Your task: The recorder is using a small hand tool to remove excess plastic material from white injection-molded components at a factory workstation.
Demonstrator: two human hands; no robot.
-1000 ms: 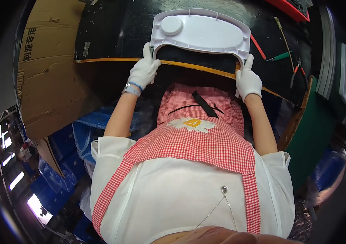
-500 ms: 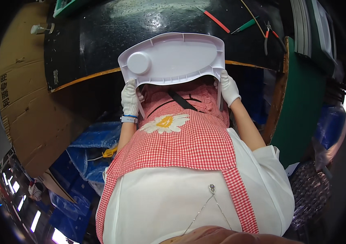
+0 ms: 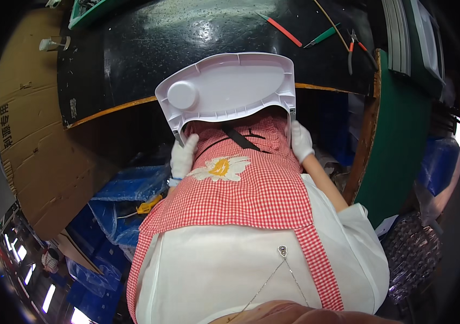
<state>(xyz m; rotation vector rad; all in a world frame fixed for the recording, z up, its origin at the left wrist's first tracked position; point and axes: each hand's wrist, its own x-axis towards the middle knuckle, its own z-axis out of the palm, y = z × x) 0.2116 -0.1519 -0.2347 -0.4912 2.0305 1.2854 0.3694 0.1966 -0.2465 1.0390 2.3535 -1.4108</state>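
Note:
A white moulded plastic part with a ribbed rim, a raised round boss at its left and two downward legs is held in front of my apron, its far side over the table edge. My left hand, in a white glove, grips the end of the left leg, thumb on top. My right hand, also gloved, holds the right leg near its lower end; its fingertips are partly hidden behind the leg.
On the black table lie a red-handled pointed tool, a green-handled one, red-handled pliers and a thin stick. A green panel stands right, cardboard left. A yellow-handled tool rests beside blue plastic.
The plastic part has come slightly down toward me and tilted. Both hands have slid lower along its legs, the left one turning so its thumb shows.

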